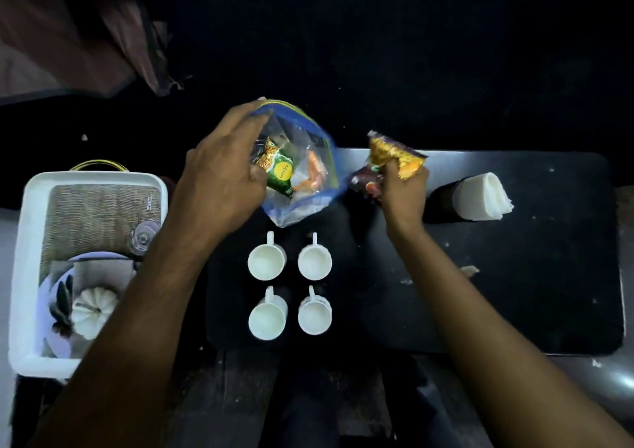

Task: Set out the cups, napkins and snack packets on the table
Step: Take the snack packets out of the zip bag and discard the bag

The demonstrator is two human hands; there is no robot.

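Note:
Several white cups (pixel 267 261) stand in a square block on the black table (pixel 514 276), handles pointing away from me. My left hand (pixel 223 173) grips the rim of a clear zip bag with a blue edge (pixel 308 204), held just beyond the cups. Inside it lie a green snack packet (pixel 279 173) and an orange one (pixel 314 173). My right hand (pixel 399 190) is closed on two packets, a yellow-orange one (pixel 394 154) and a dark one (pixel 363 180), just right of the bag. A stack of white napkins (pixel 480 197) lies at the right.
A white tray (pixel 20 276) at the left holds a woven mat, a clear glass, a plate and a small white pumpkin. A brownish cloth (pixel 85 36) lies in the dark far left. Small crumbs dot the table's right half.

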